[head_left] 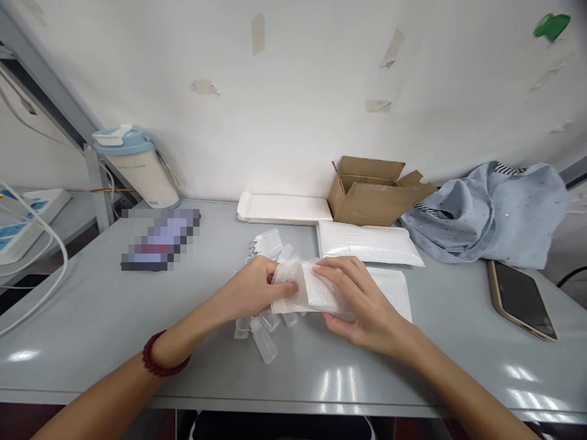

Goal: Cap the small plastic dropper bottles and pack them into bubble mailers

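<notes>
Between my hands is a white bubble mailer (pixel 321 292), held just above the table. My left hand (pixel 257 284) grips its left end, the thumb lying over the flap area. My right hand (pixel 360 299) is closed around the other end, fingers on top and thumb below. Several small clear plastic bottles (pixel 263 342) lie loose beneath and to the left of the mailer, partly hidden by it and my left hand. Behind my right hand rest a plump white mailer (pixel 367 243) and a flat one (pixel 397 293).
A stack of white mailers (pixel 287 208) and an open cardboard box (pixel 367 192) stand by the wall. A tumbler (pixel 142 171) and a blurred phone-like object (pixel 160 240) are at left. Blue cloth (pixel 486 211) and a phone (pixel 523 299) lie at right on the grey table (pixel 220 373).
</notes>
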`<act>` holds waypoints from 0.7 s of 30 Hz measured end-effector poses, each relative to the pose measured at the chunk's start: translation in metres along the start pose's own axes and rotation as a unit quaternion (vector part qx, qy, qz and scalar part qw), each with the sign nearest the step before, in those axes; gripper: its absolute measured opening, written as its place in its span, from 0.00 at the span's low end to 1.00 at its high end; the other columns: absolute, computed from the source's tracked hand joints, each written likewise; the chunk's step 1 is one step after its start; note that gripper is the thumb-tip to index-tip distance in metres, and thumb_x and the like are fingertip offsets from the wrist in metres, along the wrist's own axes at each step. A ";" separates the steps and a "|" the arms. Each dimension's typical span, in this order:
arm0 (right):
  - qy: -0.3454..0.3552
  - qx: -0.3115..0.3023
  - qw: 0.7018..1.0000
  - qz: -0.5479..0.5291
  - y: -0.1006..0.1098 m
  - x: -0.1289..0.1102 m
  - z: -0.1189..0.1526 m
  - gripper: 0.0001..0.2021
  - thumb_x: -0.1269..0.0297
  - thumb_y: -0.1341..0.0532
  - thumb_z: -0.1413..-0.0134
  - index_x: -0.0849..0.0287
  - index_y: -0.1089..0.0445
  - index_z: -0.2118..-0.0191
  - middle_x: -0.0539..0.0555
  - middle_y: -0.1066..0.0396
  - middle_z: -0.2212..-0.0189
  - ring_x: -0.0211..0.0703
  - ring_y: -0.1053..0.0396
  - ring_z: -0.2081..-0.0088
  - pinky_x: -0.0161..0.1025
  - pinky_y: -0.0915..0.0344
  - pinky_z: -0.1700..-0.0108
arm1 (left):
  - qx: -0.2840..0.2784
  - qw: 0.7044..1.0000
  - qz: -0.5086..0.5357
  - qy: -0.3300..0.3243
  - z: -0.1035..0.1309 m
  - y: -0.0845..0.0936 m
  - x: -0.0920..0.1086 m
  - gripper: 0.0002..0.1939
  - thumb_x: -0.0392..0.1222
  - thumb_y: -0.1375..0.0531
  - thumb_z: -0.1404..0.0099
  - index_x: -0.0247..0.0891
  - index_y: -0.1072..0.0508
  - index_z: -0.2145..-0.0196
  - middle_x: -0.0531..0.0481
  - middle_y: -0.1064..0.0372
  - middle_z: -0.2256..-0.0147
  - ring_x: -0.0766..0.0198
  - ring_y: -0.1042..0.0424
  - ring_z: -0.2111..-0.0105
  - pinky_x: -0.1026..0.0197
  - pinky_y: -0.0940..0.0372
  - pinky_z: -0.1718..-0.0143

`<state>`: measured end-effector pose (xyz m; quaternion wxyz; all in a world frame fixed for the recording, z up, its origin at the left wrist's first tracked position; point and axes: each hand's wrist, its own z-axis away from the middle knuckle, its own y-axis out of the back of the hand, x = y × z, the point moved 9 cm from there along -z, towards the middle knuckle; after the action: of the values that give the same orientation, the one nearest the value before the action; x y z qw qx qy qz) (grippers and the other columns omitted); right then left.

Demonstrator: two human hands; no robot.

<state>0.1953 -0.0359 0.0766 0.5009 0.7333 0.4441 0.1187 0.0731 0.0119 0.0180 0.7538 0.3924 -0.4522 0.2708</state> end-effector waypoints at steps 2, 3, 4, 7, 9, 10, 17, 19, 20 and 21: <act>-0.004 0.005 1.000 0.003 0.002 0.004 0.000 0.29 0.72 0.42 0.52 0.58 0.47 0.42 0.61 0.39 0.51 0.52 0.41 0.50 0.51 0.38 0.51 | 0.025 1.000 0.001 0.003 0.001 0.009 0.003 0.15 0.46 0.42 0.42 0.36 0.36 0.82 0.59 0.47 0.87 0.73 0.48 0.88 0.69 0.53 0.87; -0.010 0.010 1.000 0.005 0.003 0.007 0.001 0.29 0.72 0.41 0.51 0.57 0.47 0.42 0.60 0.39 0.51 0.52 0.40 0.50 0.51 0.38 0.52 | 0.043 0.999 0.000 0.004 0.002 0.017 0.005 0.16 0.48 0.42 0.42 0.35 0.34 0.81 0.59 0.45 0.87 0.73 0.49 0.88 0.69 0.53 0.86; -0.017 0.016 1.000 0.007 0.006 0.011 0.001 0.29 0.71 0.41 0.51 0.56 0.47 0.42 0.60 0.39 0.51 0.52 0.40 0.51 0.50 0.37 0.52 | 0.068 0.998 -0.004 0.006 0.003 0.027 0.007 0.16 0.50 0.42 0.42 0.35 0.33 0.80 0.58 0.43 0.86 0.74 0.49 0.88 0.69 0.52 0.86; -0.046 0.038 0.998 0.017 0.013 0.023 0.002 0.29 0.70 0.40 0.51 0.54 0.47 0.43 0.59 0.38 0.51 0.52 0.39 0.51 0.50 0.36 0.53 | 0.126 0.992 -0.020 -0.002 0.007 0.054 0.009 0.16 0.51 0.42 0.41 0.35 0.28 0.76 0.53 0.32 0.78 0.73 0.46 0.85 0.68 0.48 0.83; -0.071 0.055 0.996 0.029 0.018 0.031 0.003 0.29 0.70 0.40 0.51 0.53 0.47 0.43 0.58 0.37 0.52 0.52 0.39 0.51 0.49 0.36 0.54 | 0.132 0.989 -0.060 -0.017 0.008 0.063 0.010 0.13 0.50 0.41 0.41 0.37 0.27 0.73 0.53 0.31 0.76 0.71 0.42 0.81 0.67 0.46 0.81; -0.083 0.066 0.994 0.037 0.021 0.035 0.003 0.28 0.70 0.40 0.51 0.53 0.47 0.43 0.58 0.37 0.52 0.52 0.39 0.52 0.49 0.36 0.54 | 0.124 0.988 -0.090 -0.027 0.008 0.063 0.011 0.12 0.50 0.41 0.42 0.38 0.26 0.71 0.54 0.33 0.77 0.69 0.40 0.80 0.67 0.45 0.79; -0.111 0.111 0.984 0.081 0.030 0.043 0.005 0.27 0.69 0.39 0.51 0.54 0.44 0.44 0.58 0.36 0.52 0.53 0.39 0.52 0.50 0.37 0.53 | 0.050 0.943 -0.302 -0.134 0.012 0.029 0.019 0.08 0.39 0.46 0.39 0.42 0.30 0.61 0.50 0.34 0.61 0.62 0.36 0.67 0.62 0.40 0.71; -0.110 0.112 0.984 0.088 0.030 0.043 0.006 0.27 0.70 0.39 0.51 0.55 0.44 0.44 0.59 0.37 0.52 0.53 0.39 0.52 0.50 0.37 0.53 | 0.040 0.933 -0.334 -0.124 0.012 0.025 0.016 0.08 0.38 0.48 0.38 0.41 0.31 0.62 0.49 0.35 0.60 0.63 0.35 0.69 0.61 0.40 0.71; -0.110 0.109 0.984 0.090 0.029 0.044 0.006 0.27 0.69 0.40 0.51 0.55 0.44 0.44 0.59 0.37 0.52 0.53 0.39 0.52 0.49 0.37 0.53 | 0.047 0.929 -0.347 -0.117 0.012 0.026 0.015 0.08 0.38 0.48 0.37 0.40 0.31 0.63 0.49 0.35 0.60 0.63 0.36 0.70 0.61 0.40 0.71; -0.111 0.105 0.984 0.091 0.028 0.044 0.006 0.26 0.69 0.40 0.51 0.55 0.44 0.44 0.59 0.37 0.52 0.53 0.40 0.52 0.49 0.37 0.53 | 0.055 0.927 -0.355 -0.111 0.012 0.028 0.015 0.08 0.39 0.49 0.37 0.39 0.31 0.65 0.49 0.36 0.60 0.64 0.36 0.71 0.60 0.40 0.71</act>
<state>0.2394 -0.0088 0.0858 0.4548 0.8278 0.3268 0.0345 0.0529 0.0182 0.0442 0.7226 0.5958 -0.3487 -0.0349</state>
